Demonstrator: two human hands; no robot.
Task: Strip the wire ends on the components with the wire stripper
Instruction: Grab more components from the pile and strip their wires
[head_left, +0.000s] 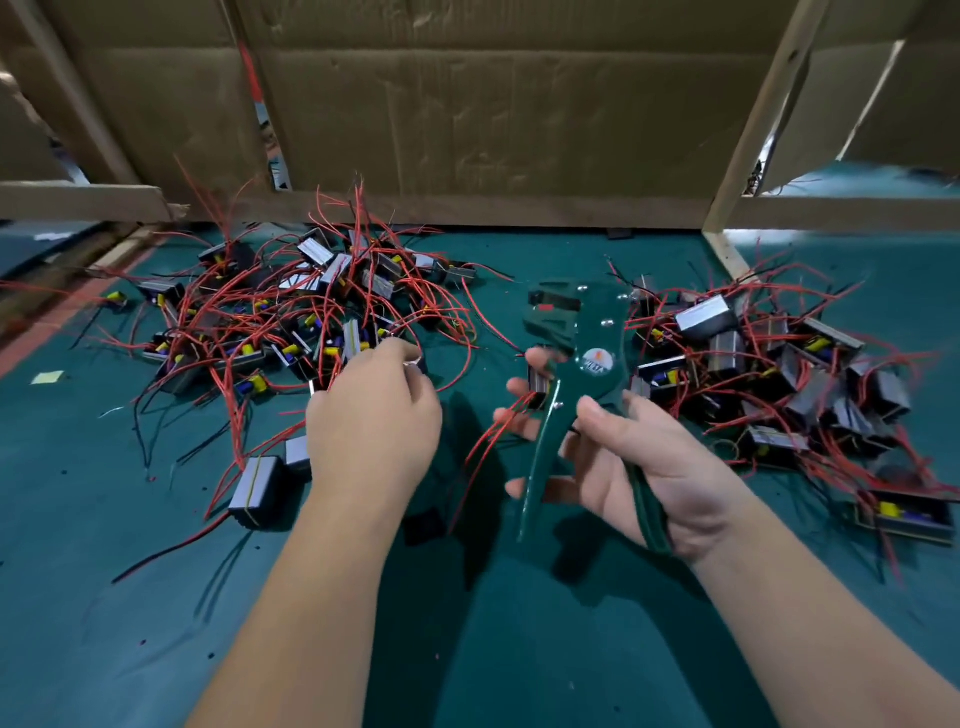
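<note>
Both forearms reach out over the green mat (467, 623), wrists level, palms turned inward; the right hand (654, 467) wraps its fingers round the handles of the wire stripper (582, 364), thumb across the front, with the tool upright and its head pointing away, likely so the mouth faces the next wire; behind those fingertips sits one component (539, 383), pressed against the tool, its red wires trailing down below the knuckles; the left hand (374, 426) arches downward, fingers curled at the near edge of the left pile (270, 322), probably fishing out a wire, though whether it has one pinched I cannot tell; a loose block (257, 488) lies just outside that wrist; beyond the right fingers lies the right pile (769, 374), perhaps sorted apart from the other; furthest back stands a cardboard wall (467, 104).
</note>
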